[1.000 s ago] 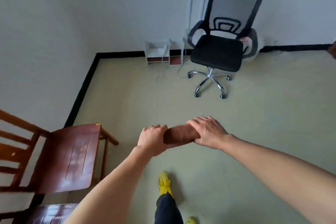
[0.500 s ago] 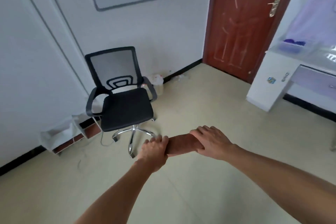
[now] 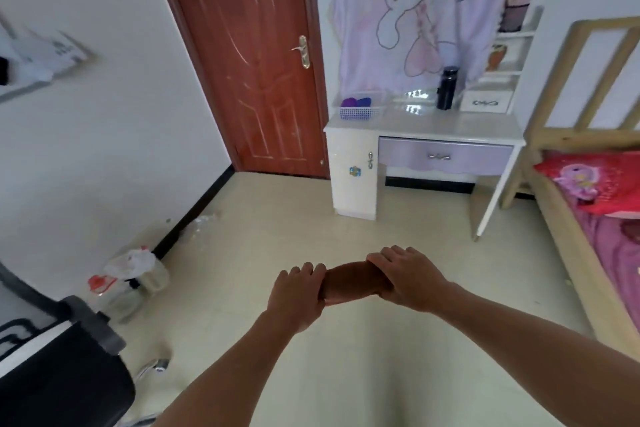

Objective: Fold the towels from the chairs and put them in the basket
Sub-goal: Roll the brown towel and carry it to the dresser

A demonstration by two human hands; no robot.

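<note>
The brown towel (image 3: 353, 282) was folded small and held out in front of the person, above the floor (image 3: 311, 218). Its long side ran left to right, between the two hands. The left hand (image 3: 298, 291) was curled around its left end. The right hand (image 3: 403, 276) lay over its right end, fingers bent down on it. Both hands had hold of it. The basket (image 3: 358, 112) stood on the white desk (image 3: 422, 130), far ahead and a bit to the right, so the right hand was nearer to it. It already held something purple. No writing could be read anywhere.
</note>
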